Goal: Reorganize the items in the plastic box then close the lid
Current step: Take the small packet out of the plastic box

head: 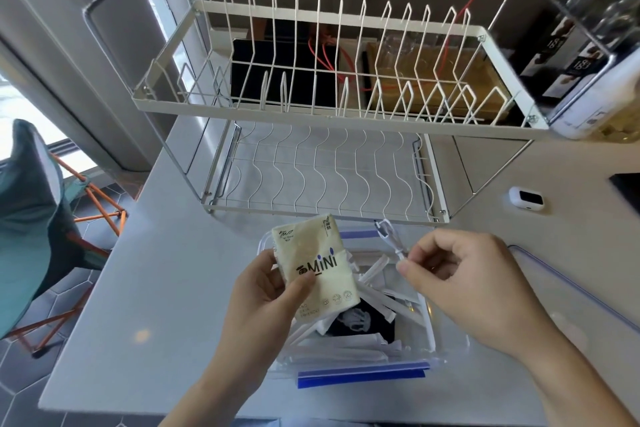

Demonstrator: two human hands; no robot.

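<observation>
A clear plastic box (428,329) with blue clips stands open at the near edge of the table. Inside lie several white wrapped sticks (377,274) and a black packet (360,322). My left hand (266,291) grips a pale yellow tissue pack (315,267) marked MINI, held tilted above the box's left side. My right hand (460,270) pinches a small clear plastic piece (389,236) above the box's far edge. The box's lid (571,291), clear with a blue rim, lies on the table to the right.
A white two-tier wire dish rack (332,114) stands just behind the box. A small white device (526,198) and a black object (627,187) lie at the right. Bottles (588,45) stand at the far right. A teal chair (31,229) is left of the table.
</observation>
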